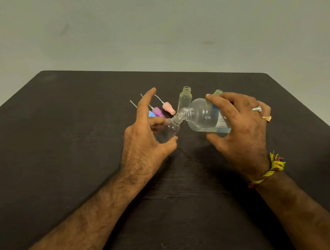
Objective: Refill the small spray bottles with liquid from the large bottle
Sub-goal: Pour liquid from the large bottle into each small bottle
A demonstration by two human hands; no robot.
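1. The right hand (239, 123) has its fingers closed round the large bottle (207, 117), tipped nearly level, long axis toward the left hand (147, 134).
2. The left fingers loosely clasp one small spray bottle (168, 131), tilted, index finger raised; the two mouths touch between the hands.
3. Count: three small bottles, two (184, 98) (218, 92) upright beyond the fingers; three spray heads (168, 106) lying on the table (62, 133).

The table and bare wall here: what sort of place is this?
Probably a plain room with a work table, not a real lab: a dark table against a bare wall, holding only small open bottles and loose spray caps.
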